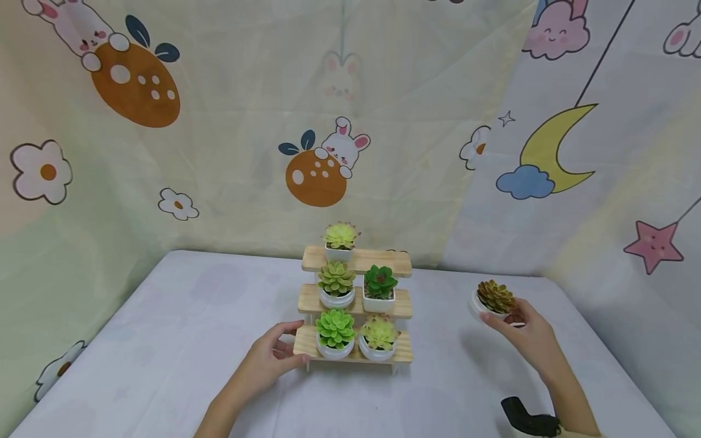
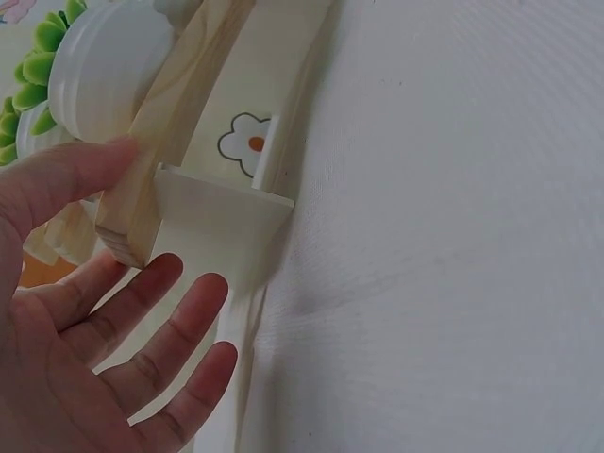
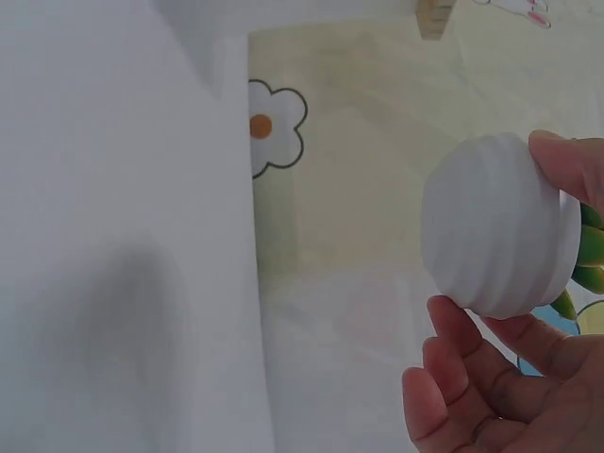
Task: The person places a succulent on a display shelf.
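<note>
A three-tier wooden plant stand point(image 1: 383, 263) on white supports stands mid-table, with several potted succulents on its shelves. My left hand point(image 1: 268, 360) holds the left end of the lowest shelf. In the left wrist view, its thumb lies on the board point(image 2: 142, 193) and a finger reaches the underside. Off to the right, my right hand point(image 1: 531, 337) pinches a brownish-green succulent point(image 1: 495, 297) by its round white pot point(image 3: 495, 226), raised above the table. The bottom shelf bears a bright green succulent point(image 1: 335, 328) and a pale yellow-green one point(image 1: 379, 333).
On the middle shelf stand a green succulent point(image 1: 336, 278) and a dark green one point(image 1: 380, 282) in a square pot. A yellow-green one point(image 1: 340, 236) sits at the top shelf's left, bare wood beside it. Patterned cloth point(image 1: 235, 152) hangs behind the white table point(image 1: 219, 304).
</note>
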Demonstrator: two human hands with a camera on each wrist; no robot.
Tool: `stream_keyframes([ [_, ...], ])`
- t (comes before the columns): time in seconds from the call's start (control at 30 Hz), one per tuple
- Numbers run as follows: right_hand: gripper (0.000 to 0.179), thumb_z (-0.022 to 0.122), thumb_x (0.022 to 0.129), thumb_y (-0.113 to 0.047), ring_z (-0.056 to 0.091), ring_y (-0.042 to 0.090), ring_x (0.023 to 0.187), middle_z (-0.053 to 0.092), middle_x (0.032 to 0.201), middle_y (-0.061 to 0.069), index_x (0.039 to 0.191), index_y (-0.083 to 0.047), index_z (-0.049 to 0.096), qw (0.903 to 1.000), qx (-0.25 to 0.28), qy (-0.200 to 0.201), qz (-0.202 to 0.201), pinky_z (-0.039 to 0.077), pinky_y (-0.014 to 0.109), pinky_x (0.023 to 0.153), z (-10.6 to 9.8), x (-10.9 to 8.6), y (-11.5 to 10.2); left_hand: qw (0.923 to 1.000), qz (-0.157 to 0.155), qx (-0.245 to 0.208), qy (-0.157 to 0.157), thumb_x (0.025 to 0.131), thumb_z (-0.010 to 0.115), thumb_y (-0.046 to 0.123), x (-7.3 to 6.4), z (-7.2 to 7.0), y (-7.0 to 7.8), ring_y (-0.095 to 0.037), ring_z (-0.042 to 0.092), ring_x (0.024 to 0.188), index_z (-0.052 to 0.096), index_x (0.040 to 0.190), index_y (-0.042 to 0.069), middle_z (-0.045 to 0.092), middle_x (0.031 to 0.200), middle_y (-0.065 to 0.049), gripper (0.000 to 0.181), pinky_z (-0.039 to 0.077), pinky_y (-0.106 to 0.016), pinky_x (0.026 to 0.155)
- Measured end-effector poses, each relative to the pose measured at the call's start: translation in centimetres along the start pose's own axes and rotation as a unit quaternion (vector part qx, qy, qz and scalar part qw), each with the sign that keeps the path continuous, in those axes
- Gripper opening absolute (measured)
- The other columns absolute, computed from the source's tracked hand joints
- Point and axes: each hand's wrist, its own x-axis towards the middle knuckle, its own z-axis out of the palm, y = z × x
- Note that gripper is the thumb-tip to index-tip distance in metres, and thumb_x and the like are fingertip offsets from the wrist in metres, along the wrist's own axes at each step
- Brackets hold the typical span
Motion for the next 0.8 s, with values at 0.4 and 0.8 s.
stream_keyframes([
  [0.4,0.071,0.06,0.086,-0.049,0.049,0.023,0.098,0.055,0.113,0.016,0.136,-0.003,0.038,0.9965,0.039,0.015,-0.072,0.042,0.029,0.068,0.5,1.3,-5.1,1.0,-0.004,0.0,-0.001,0.071,0.08,0.028,0.1,0.0,-0.1,-0.014,0.06,0.086,0.054,0.127,0.02,0.054,0.119,-0.006,0.062,0.047,-0.03,0.067],
  [0.8,0.072,0.063,0.083,-0.049,0.052,0.025,0.098,0.056,0.112,0.017,0.134,-0.003,0.041,0.992,0.066,0.013,-0.107,0.043,0.029,0.072,2.3,3.0,-9.6,1.0,-0.003,-0.005,-0.002,0.072,0.079,0.025,0.0,0.0,-0.1,-0.014,0.059,0.086,0.053,0.128,0.019,0.054,0.121,-0.005,0.062,0.047,-0.031,0.067],
])
